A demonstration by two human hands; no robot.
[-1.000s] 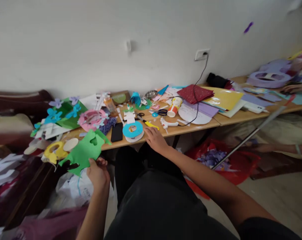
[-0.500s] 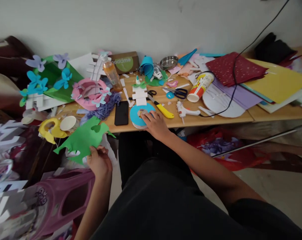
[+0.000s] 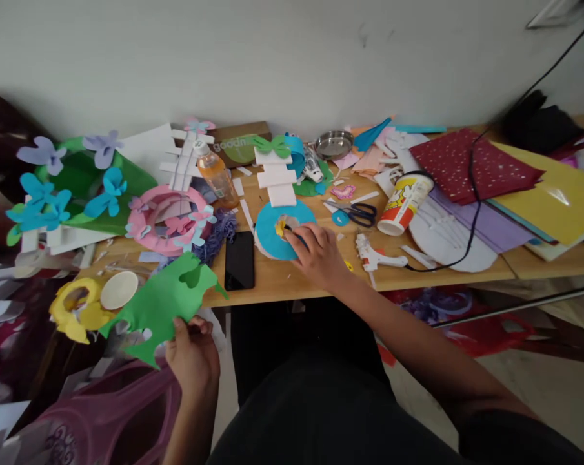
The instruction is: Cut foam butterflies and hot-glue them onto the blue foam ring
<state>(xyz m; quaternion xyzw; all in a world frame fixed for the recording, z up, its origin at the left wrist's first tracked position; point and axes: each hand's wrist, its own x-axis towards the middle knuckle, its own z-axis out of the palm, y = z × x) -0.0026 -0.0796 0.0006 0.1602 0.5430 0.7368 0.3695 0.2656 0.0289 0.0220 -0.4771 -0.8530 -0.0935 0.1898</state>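
Note:
My left hand (image 3: 193, 352) pinches the lower edge of a green craft sheet (image 3: 168, 300) with cut-out holes and a ragged outline, held in front of the table edge. Closed on the right side of a blue ring (image 3: 268, 240) with a white underside is my right hand (image 3: 322, 254), fingers reaching toward its centre hole. A small yellow piece (image 3: 281, 226) shows in that hole. White fence-like strips (image 3: 278, 181) topped by a green leaf shape (image 3: 271, 146) extend from the ring's far side. A black phone (image 3: 239, 260) lies left of the ring.
Scissors (image 3: 362, 213), a white glue gun (image 3: 376, 258) with its cord, and a snack can (image 3: 405, 203) lie to the right. A drink bottle (image 3: 217, 174), a pink flowered ring (image 3: 146, 239) and a paper cup (image 3: 119, 290) stand left. Coloured sheets (image 3: 557, 194) pile up far right.
My right hand has closed on the blue ring and raised it slightly, with its strips; it now covers most of the yellow-handled knife. The left hand still holds the green sheet. The view has shifted.

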